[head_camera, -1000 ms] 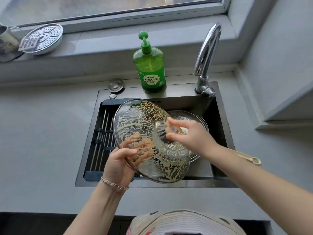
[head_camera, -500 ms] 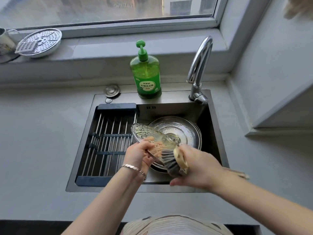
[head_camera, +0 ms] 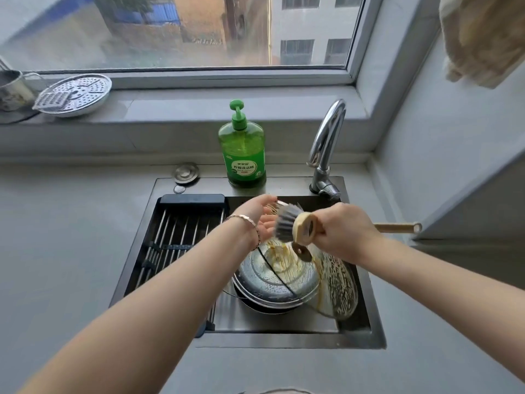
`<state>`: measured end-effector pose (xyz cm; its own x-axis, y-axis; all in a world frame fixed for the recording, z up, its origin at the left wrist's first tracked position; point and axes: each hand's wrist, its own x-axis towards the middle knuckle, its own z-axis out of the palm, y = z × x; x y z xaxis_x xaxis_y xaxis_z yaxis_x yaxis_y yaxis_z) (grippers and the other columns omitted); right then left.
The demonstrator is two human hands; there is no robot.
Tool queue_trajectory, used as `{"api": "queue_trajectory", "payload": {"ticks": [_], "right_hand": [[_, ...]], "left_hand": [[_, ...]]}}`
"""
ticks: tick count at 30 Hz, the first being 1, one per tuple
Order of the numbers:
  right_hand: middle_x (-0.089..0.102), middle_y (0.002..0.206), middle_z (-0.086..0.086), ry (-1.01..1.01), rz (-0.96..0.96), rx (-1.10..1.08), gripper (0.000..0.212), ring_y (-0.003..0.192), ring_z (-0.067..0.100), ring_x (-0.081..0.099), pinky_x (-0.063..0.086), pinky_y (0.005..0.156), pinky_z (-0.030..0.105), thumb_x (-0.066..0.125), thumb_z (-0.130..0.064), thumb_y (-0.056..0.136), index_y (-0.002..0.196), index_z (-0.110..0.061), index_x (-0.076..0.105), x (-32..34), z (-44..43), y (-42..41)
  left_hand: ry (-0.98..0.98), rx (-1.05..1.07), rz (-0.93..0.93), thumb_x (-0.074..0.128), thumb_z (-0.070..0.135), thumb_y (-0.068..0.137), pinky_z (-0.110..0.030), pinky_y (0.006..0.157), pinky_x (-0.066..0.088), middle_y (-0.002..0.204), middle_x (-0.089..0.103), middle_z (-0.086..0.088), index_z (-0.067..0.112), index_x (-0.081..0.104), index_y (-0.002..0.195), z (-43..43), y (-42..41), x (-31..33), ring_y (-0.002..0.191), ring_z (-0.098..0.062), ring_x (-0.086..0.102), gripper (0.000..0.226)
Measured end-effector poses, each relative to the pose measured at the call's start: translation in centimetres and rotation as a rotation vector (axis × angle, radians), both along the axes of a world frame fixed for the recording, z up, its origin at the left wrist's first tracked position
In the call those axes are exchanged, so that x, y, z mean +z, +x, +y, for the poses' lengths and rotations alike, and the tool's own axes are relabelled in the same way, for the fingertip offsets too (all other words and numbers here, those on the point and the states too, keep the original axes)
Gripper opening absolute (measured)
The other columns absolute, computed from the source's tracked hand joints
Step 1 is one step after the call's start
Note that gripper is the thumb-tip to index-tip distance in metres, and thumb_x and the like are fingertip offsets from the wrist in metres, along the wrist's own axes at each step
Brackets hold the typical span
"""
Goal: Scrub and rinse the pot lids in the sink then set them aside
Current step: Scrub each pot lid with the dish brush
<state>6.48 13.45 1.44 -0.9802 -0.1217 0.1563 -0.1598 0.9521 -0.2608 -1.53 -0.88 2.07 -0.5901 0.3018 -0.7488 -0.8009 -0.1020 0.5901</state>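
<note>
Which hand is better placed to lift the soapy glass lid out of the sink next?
Probably left. The left hand is open above the sink, while the right hand grips the brush; the glass lid lies below.

Home kitchen, probably: sink [head_camera: 284, 341], faucet [head_camera: 326, 143], dish soap [head_camera: 242, 149].

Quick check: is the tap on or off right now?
Off, by what shows: no water stream leaves the faucet or falls into the sink, and the glass lid in it carries unrinsed yellowish suds.
</note>
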Motion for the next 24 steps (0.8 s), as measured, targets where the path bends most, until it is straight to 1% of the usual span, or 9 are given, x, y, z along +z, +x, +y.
{"api": "queue_trajectory", "payload": {"ticks": [2,4,8,12,15,17,19,21,24], "right_hand": [[0.05,0.054,-0.003,-0.066,-0.168,-0.105,0.04,0.051,0.017,0.047,0.027,0.045,0.022,0.049,-0.031,0.09,0.052,-0.018,0.045,-0.2,0.5,-0.5],[0.055,0.055,0.002,-0.282,-0.274,-0.256,0.042,0.05,0.014,0.046,0.03,0.048,0.025,0.056,-0.026,0.088,0.048,-0.016,0.047,-0.9,1.3,0.1],[0.061,0.06,0.008,-0.72,-0.291,-0.557,0.019,0.06,0.016,0.053,0.038,0.059,0.026,0.067,-0.005,0.079,0.062,0.003,0.064,-3.4,2.7,2.4],[0.065,0.072,0.006,-1.179,-0.253,-0.758,0.006,0.066,0.018,0.061,0.049,0.064,0.025,0.066,0.005,0.079,0.082,-0.001,0.067,-4.3,3.1,4.1],[0.069,0.063,0.0,-1.349,-0.253,-0.803,0.008,0.053,0.008,0.065,0.053,0.05,0.018,0.063,0.004,0.081,0.085,-0.002,0.067,-4.6,2.9,4.4],[0.066,0.053,-0.005,-1.332,-0.291,-0.806,0.006,0.044,0.001,0.06,0.043,0.039,0.011,0.062,0.002,0.083,0.085,-0.002,0.065,-4.6,2.8,4.1],[0.064,0.06,-0.002,-1.141,-0.365,-0.798,0.01,0.048,0.005,0.059,0.04,0.04,0.009,0.063,-0.005,0.085,0.094,0.0,0.065,-4.9,2.9,3.6],[0.064,0.081,0.005,-0.76,-0.447,-0.753,0.039,0.07,0.018,0.061,0.041,0.053,0.014,0.067,-0.015,0.085,0.118,0.0,0.056,-5.4,3.3,3.3],[0.057,0.118,0.019,-0.328,-0.494,-0.627,0.069,0.103,0.037,0.056,0.037,0.072,0.032,0.059,-0.016,0.089,0.146,-0.016,0.019,-6.2,3.0,3.3]], "left_hand": [[-0.017,-0.006,0.041,0.051,0.019,0.094,-0.035,0.074,0.057,0.11,0.062,-0.021,0.004,0.048,0.123,-0.7,0.1,-2.0,0.092,-0.028,0.065,0.033],[-0.21,-0.08,0.088,0.052,0.022,0.093,-0.04,0.095,0.046,0.127,0.054,-0.019,0.006,0.046,0.129,-2.0,1.4,-4.7,0.115,-0.03,0.053,0.04],[-0.534,-0.202,0.006,0.059,0.028,0.088,-0.04,0.106,0.031,0.141,0.042,-0.014,0.002,0.043,0.134,-6.2,5.3,-9.5,0.129,-0.029,0.039,0.056],[-0.205,-0.146,-0.24,0.065,0.036,0.079,-0.048,0.096,0.045,0.126,0.056,-0.022,0.011,0.047,0.133,-9.7,6.9,-11.3,0.106,-0.037,0.059,0.061],[0.198,-0.121,-0.225,0.06,0.017,0.076,-0.058,0.087,0.045,0.117,0.062,-0.026,0.025,0.053,0.126,-11.0,6.7,-10.9,0.097,-0.043,0.064,0.051],[0.322,-0.164,-0.144,0.075,0.001,0.057,-0.062,0.083,0.045,0.12,0.059,-0.028,0.033,0.047,0.131,-11.7,6.2,-10.8,0.102,-0.048,0.06,0.085],[0.337,-0.212,-0.109,0.077,-0.009,0.044,-0.06,0.078,0.052,0.122,0.057,-0.031,0.038,0.037,0.137,-12.0,5.9,-10.5,0.105,-0.051,0.057,0.111],[0.319,-0.217,-0.076,0.06,-0.016,0.054,-0.054,0.069,0.056,0.118,0.056,-0.036,0.042,0.034,0.136,-12.0,5.9,-9.9,0.102,-0.053,0.058,0.104],[0.304,-0.239,-0.018,0.045,-0.017,0.061,-0.051,0.061,0.057,0.112,0.057,-0.039,0.048,0.031,0.134,-12.0,6.3,-8.7,0.095,-0.053,0.061,0.099]]}}
